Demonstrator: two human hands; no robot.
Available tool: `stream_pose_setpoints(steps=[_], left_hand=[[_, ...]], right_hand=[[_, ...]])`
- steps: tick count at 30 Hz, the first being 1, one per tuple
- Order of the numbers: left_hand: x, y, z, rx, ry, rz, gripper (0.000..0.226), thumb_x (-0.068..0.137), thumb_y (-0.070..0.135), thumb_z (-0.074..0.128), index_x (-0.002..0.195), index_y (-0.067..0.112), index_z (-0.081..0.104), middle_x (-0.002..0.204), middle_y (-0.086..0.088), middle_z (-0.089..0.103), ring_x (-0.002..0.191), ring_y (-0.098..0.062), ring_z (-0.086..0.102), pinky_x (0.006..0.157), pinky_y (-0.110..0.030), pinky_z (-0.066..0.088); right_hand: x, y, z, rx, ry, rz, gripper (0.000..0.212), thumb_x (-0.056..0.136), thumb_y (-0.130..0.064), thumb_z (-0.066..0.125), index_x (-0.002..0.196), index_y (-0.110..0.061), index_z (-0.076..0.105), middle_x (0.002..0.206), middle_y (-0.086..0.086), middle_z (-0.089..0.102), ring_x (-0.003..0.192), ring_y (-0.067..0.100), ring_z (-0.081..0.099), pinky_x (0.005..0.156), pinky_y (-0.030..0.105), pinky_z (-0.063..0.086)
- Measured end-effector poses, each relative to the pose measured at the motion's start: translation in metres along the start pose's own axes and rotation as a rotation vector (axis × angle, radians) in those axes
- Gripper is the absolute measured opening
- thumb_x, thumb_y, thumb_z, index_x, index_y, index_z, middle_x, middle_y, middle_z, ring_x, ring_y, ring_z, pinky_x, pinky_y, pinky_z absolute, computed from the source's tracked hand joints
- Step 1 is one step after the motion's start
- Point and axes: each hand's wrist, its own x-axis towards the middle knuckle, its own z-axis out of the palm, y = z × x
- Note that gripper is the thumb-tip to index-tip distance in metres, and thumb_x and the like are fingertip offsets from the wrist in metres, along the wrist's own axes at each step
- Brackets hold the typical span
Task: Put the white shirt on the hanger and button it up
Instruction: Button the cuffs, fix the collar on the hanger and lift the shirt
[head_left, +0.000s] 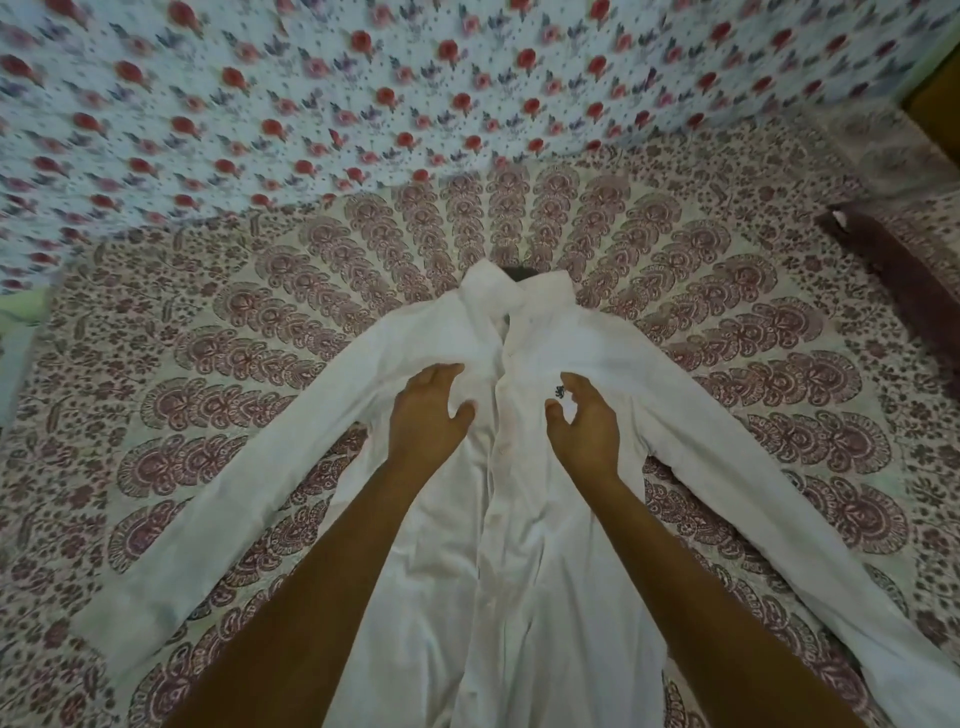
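Note:
A white long-sleeved shirt (519, 545) lies face up on the patterned bedspread (208, 415), collar at the far end and both sleeves spread out to the sides. A dark bit of the hanger (521, 274) pokes out at the collar; the rest of it is hidden inside the shirt. A small dark logo (559, 390) marks the right chest. My left hand (428, 415) rests on the left chest panel, fingers spread. My right hand (584, 423) hovers over the right chest panel, fingers curled apart, holding nothing. The front placket between my hands looks unfastened.
A floral cloth with red roses (363, 104) hangs behind the bed. A dark maroon pillow (904, 275) lies at the right edge. A wooden surface (935, 98) shows in the top right corner.

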Motion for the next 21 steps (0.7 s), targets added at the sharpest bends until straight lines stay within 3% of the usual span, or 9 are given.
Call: stream_pose_setpoints(steps=[9,15,18,21], left_hand=[[0.15,-0.038,0.061,0.161,0.049,0.088,0.05,0.086,0.029,0.059,0.132,0.013,0.047,0.135,-0.012,0.052,0.127,-0.03,0.044,0.107,-0.042,0.032],[0.23,-0.055,0.079,0.316,0.07,-0.002,0.054,0.093,0.036,0.045,0.139,0.01,0.033,0.137,-0.017,0.046,0.129,-0.034,0.039,0.107,-0.045,0.024],[0.256,-0.061,0.086,0.331,-0.013,-0.066,0.055,0.096,0.039,0.036,0.143,0.01,0.026,0.139,-0.02,0.044,0.129,-0.038,0.039,0.108,-0.05,0.022],[0.271,-0.074,0.094,0.206,-0.158,-0.151,0.063,0.093,0.043,0.045,0.143,0.011,0.025,0.145,-0.017,0.037,0.133,-0.037,0.034,0.111,-0.05,0.018]], right_hand=[[0.131,0.029,0.054,-0.232,0.013,-0.085,0.048,0.09,-0.016,0.053,0.135,-0.004,0.042,0.138,0.013,0.048,0.129,0.026,0.043,0.106,0.026,0.026],[0.206,0.051,0.083,-0.472,0.013,-0.071,0.063,0.093,-0.03,0.046,0.142,0.002,0.023,0.146,0.02,0.033,0.136,0.031,0.03,0.113,0.039,0.021],[0.226,0.06,0.09,-0.507,-0.003,0.008,0.071,0.093,-0.041,0.041,0.143,0.003,0.016,0.146,0.024,0.031,0.136,0.033,0.029,0.113,0.042,0.02],[0.231,0.069,0.097,-0.504,-0.01,0.061,0.081,0.083,-0.052,0.031,0.14,0.005,0.024,0.137,0.026,0.042,0.129,0.036,0.038,0.111,0.042,0.024]])
